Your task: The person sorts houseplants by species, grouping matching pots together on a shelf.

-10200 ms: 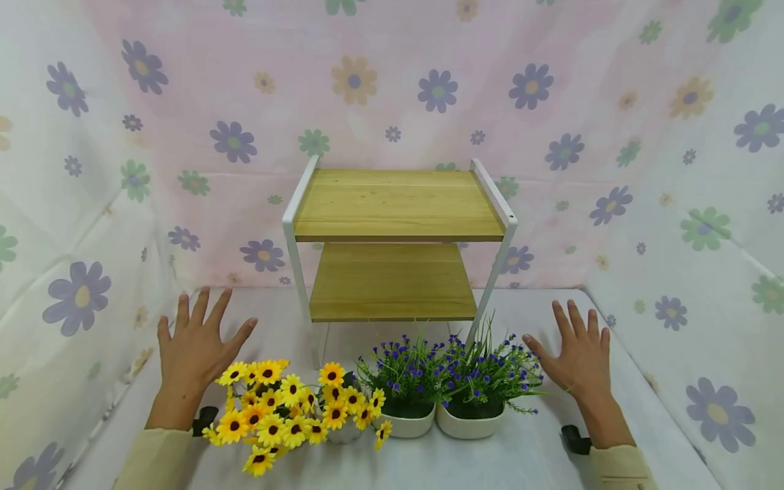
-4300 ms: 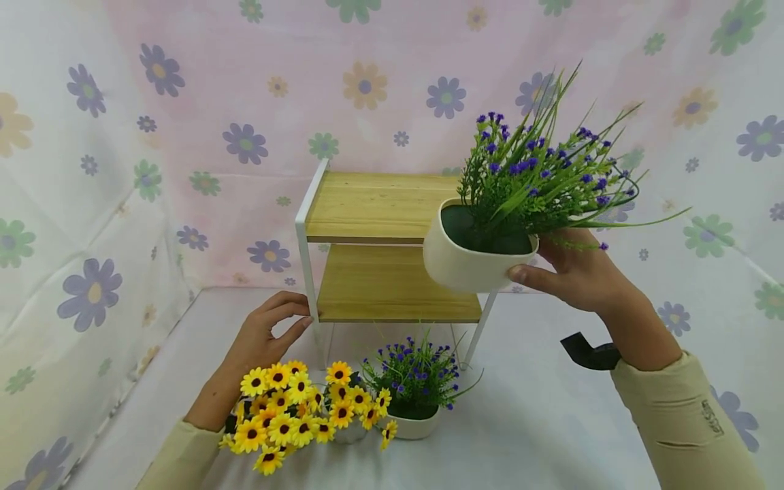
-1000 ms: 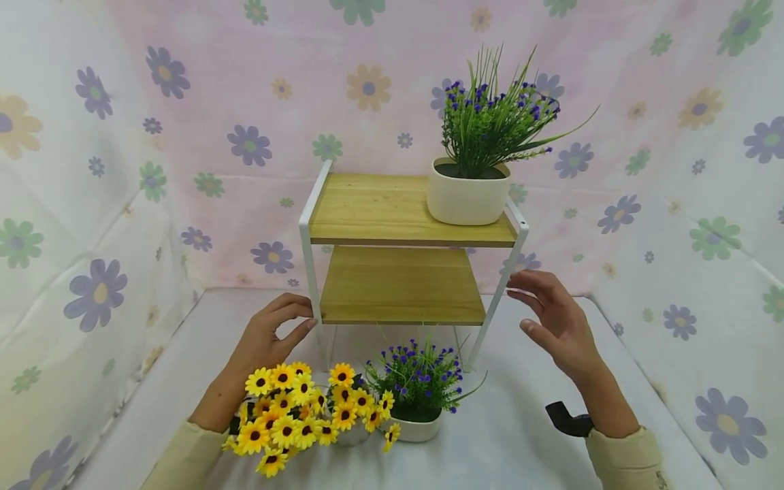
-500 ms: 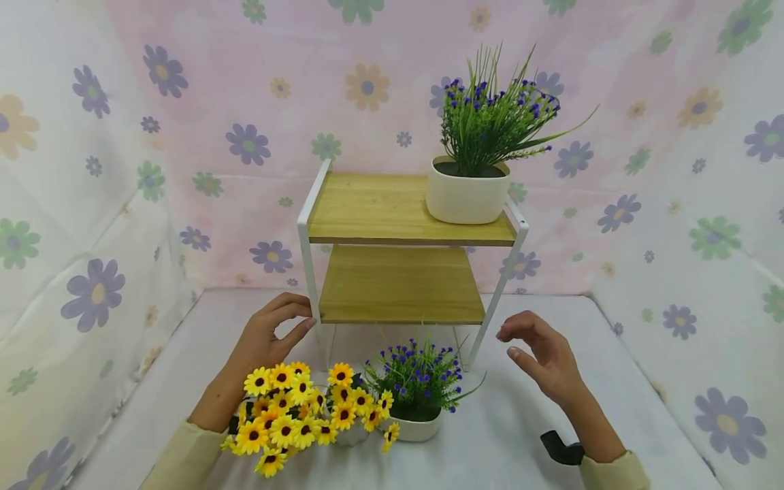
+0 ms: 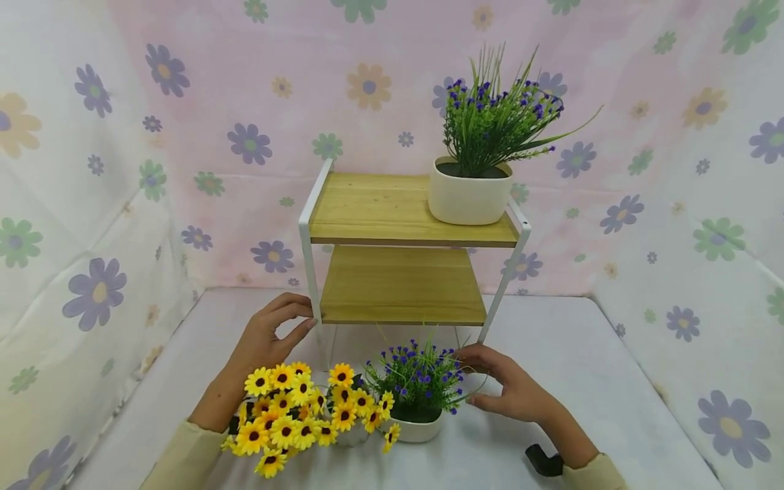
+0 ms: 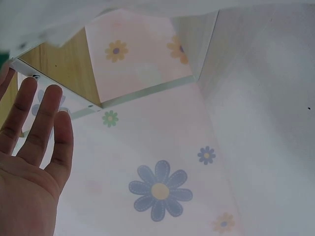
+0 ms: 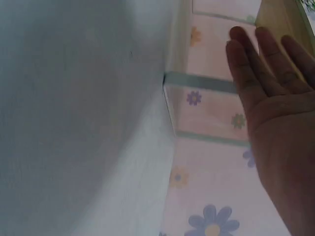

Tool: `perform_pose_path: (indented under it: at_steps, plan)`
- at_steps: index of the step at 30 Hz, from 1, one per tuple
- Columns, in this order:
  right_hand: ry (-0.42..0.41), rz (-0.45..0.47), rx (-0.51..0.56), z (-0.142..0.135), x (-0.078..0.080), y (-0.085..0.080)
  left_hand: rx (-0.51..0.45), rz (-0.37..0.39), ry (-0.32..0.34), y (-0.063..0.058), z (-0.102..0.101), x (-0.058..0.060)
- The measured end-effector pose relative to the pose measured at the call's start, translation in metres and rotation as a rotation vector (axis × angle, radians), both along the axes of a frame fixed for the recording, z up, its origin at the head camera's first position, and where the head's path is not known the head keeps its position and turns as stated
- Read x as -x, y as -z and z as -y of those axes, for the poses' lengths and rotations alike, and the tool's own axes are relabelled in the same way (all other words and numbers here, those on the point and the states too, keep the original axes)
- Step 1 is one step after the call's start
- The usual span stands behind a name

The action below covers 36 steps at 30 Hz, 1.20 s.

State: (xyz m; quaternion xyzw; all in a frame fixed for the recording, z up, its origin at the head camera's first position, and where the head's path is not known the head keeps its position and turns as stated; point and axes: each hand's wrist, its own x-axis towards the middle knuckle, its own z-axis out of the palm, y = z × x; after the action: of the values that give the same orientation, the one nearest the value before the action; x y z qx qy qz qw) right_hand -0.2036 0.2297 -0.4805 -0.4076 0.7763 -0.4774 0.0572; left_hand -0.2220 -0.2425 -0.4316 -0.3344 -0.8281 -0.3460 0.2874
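1. While the left hand (image 5: 272, 333) rests its fingertips against the outer side of the left leg, the two-tier shelf of yellowish wooden boards and white frame (image 5: 404, 286) stands upright at centre.
2. And those left fingers? Nearly straight and a little apart in the wrist view, thumb set away from them, pinching nothing.
3. Over to the right hand (image 5: 511, 388) — fingers extended, slightly spread, thumb apart, right beside the purple-flowered green plant in a low, rounded white pot (image 5: 419, 391). Foliage hides the fingertips, so whether they touch it I cannot tell.
4. That plant sits upright on the white table (image 5: 594, 354), in front of the shelf.
5. Up top, a grassy purple-flowered plant in an oval cream-white pot (image 5: 471, 197) stands on the upper board, towards its right end.
6. Left of the low pot, yellow dark-centred artificial sunflowers (image 5: 284, 429) crowd the table — their nearest blooms overlap its rim.
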Motion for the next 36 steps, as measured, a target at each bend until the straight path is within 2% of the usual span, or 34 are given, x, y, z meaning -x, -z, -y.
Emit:
perform_pose_path:
  at_steps: [6, 11, 15, 21, 27, 36]
  plan:
    - [0.05, 0.159, -0.165, 0.009, -0.014, 0.003, 0.003, 0.017, 0.008, -0.001, -0.003, 0.002]
    - [0.087, 0.188, -0.228, 0.025, -0.021, 0.007, -0.004, 0.008, -0.01, -0.001, -0.003, 0.0]
    - [0.1, 0.211, -0.223, 0.038, -0.028, 0.011, -0.004, 0.01, -0.02, -0.001, -0.003, -0.004]
    - [0.133, 0.218, -0.206, 0.052, -0.034, 0.018, 0.007, 0.024, -0.041, 0.0, -0.002, -0.006]
    - [0.156, 0.182, -0.175, 0.058, -0.035, 0.018, 0.009, 0.04, -0.065, 0.0, -0.001, -0.005]
    - [0.154, 0.118, -0.144, 0.063, -0.035, 0.015, 0.011, 0.015, -0.047, -0.002, 0.0, -0.005]
